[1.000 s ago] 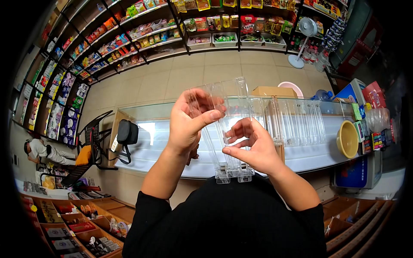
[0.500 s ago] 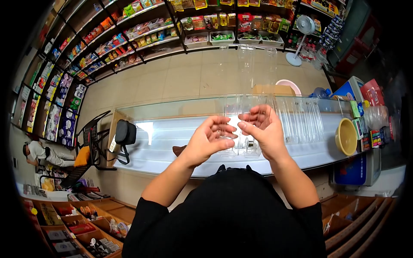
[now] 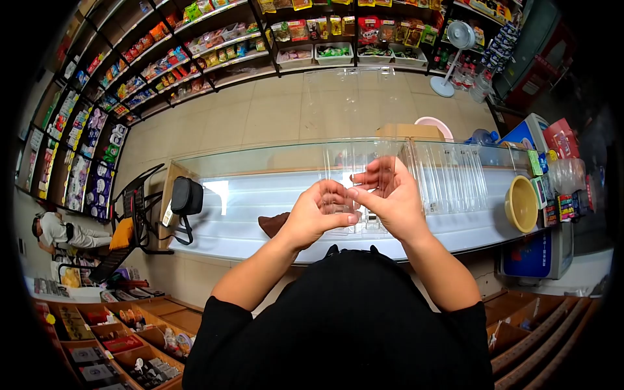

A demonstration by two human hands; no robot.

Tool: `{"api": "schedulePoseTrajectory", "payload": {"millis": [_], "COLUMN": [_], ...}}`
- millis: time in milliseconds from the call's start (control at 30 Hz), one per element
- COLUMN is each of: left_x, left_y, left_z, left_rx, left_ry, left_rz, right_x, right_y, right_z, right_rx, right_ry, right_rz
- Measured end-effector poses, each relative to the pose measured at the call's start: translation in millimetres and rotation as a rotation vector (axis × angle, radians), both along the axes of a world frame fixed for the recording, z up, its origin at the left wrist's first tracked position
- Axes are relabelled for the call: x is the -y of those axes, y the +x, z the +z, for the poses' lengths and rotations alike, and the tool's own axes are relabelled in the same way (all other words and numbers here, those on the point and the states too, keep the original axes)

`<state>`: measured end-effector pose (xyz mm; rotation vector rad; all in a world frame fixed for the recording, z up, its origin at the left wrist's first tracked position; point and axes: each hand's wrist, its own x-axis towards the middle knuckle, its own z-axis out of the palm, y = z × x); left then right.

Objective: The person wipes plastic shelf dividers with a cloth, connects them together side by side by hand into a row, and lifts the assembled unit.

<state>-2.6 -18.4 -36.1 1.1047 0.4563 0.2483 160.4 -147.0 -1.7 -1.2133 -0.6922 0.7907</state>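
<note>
The person wears a plain black top (image 3: 338, 318) with short, loose sleeves: the left sleeve (image 3: 224, 328) lies toward 7 o'clock, the right sleeve (image 3: 463, 328) toward 4 o'clock. Two small black tips (image 3: 334, 249) stand at the top's 12 o'clock edge

From head height close behind the tabletop's near edge (image 3: 214, 257), we look forward and steeply down over our hands, with shelves beyond.
</note>
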Motion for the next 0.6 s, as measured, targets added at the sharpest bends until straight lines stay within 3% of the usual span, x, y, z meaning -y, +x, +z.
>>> {"api": "schedulePoseTrajectory", "payload": {"millis": [433, 600], "left_x": [6, 0], "left_y": [-2, -1], "left_z": [1, -14], "left_rx": [0.042, 0.064], "left_ry": [0.043, 0.176], "left_rz": [0.007, -0.051], "right_x": [3, 6], "right_y": [0, 5], "right_z": [1, -22], "right_rx": [0.013, 0.019], "right_ry": [-0.022, -0.028], "right_rz": [0.028, 0.056]}}
